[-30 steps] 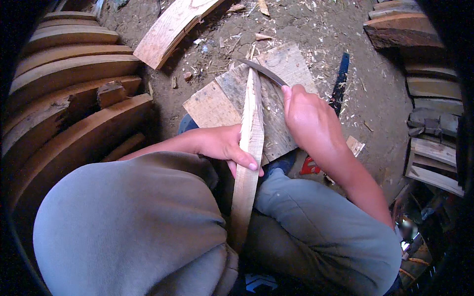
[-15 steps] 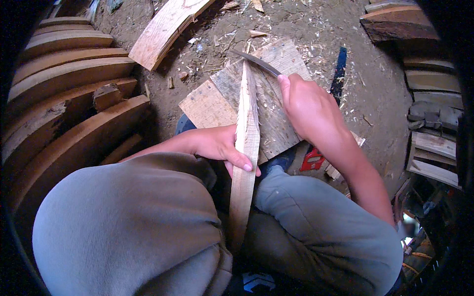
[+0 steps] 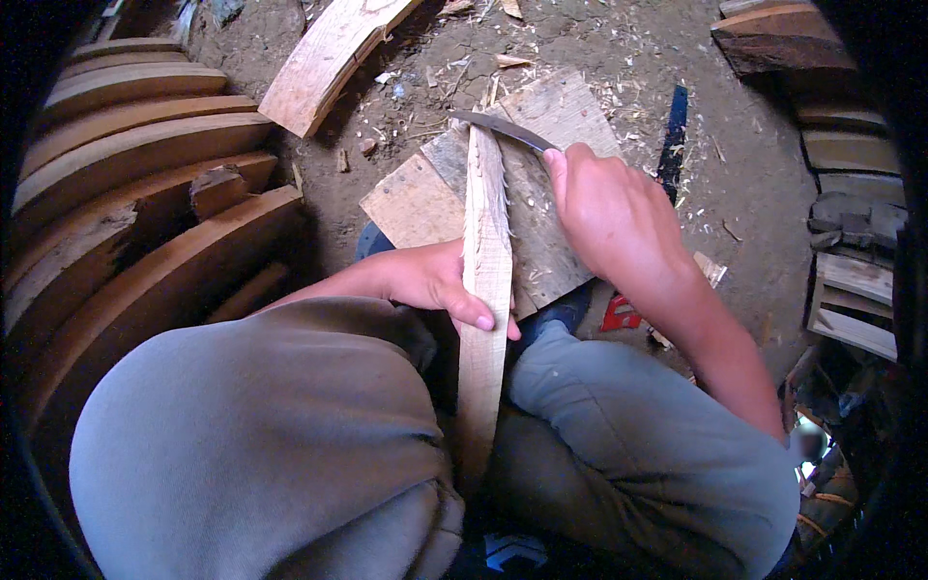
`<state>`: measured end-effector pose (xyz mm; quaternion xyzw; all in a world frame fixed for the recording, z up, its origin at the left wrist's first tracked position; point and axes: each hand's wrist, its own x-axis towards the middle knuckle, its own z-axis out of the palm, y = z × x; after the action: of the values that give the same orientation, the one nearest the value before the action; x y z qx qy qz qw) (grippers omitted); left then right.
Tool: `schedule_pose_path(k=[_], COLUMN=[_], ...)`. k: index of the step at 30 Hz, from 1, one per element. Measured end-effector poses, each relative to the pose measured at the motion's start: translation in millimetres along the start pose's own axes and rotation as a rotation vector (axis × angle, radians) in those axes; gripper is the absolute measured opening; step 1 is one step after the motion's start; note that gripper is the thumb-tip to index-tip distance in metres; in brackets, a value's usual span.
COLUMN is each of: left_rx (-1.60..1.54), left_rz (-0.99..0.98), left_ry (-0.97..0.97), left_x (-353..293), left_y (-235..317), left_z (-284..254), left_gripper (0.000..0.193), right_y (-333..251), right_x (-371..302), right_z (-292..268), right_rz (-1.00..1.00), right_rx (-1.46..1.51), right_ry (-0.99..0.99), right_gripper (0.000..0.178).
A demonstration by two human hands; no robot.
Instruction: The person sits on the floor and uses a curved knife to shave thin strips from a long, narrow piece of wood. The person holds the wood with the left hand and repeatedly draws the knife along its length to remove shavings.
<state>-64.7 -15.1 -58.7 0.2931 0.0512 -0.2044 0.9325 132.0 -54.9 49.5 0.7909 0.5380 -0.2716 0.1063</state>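
A pale strip of wood [image 3: 486, 253] stands between my knees, its far part narrowed and rough with splintered, curled shavings. My left hand [image 3: 440, 282] is closed around its middle, thumb on top and fingertips showing at the right side. In my right hand [image 3: 619, 211] is a knife with a dark, slightly curved blade [image 3: 514, 129]; its handle is hidden inside the fist. The blade lies crosswise at the strip's far end, touching or just over it. Beneath that end are weathered wooden boards [image 3: 556, 217] on the ground.
Curved planks [image 3: 145, 145] are stacked along the left, with more timber [image 3: 851, 150] at the right. A thick wooden piece [image 3: 333, 58] lies beyond the boards. Right of them is a saw with a dark blade [image 3: 672, 135] and red handle [image 3: 619, 312]. Shavings litter the dirt floor [image 3: 744, 193].
The knife blade has come slightly nearer and lies flatter across the strip's far end. That end has tilted a little left. My left hand keeps its hold, and the whole view has shifted slightly.
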Motion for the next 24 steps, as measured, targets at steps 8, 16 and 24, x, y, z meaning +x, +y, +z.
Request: schedule_pose_path(k=[8, 16, 24], left_rx=[-0.038, -0.078, -0.077], left_rz=[0.037, 0.003, -0.005], left_ry=[-0.039, 0.024, 0.033], left_x=[4, 0, -2], left_y=[-7, -2, 1], left_z=[-3, 4, 5], left_gripper=[0.049, 0.048, 0.05], right_y=[-1, -5, -4], right_x=[0, -5, -7], right_z=[3, -3, 1], right_rz=[-0.087, -0.088, -0.102], right_rx=[-0.11, -0.05, -0.043], right_ry=[0.1, 0.082, 0.095], right_gripper=[0.038, 0.039, 0.038])
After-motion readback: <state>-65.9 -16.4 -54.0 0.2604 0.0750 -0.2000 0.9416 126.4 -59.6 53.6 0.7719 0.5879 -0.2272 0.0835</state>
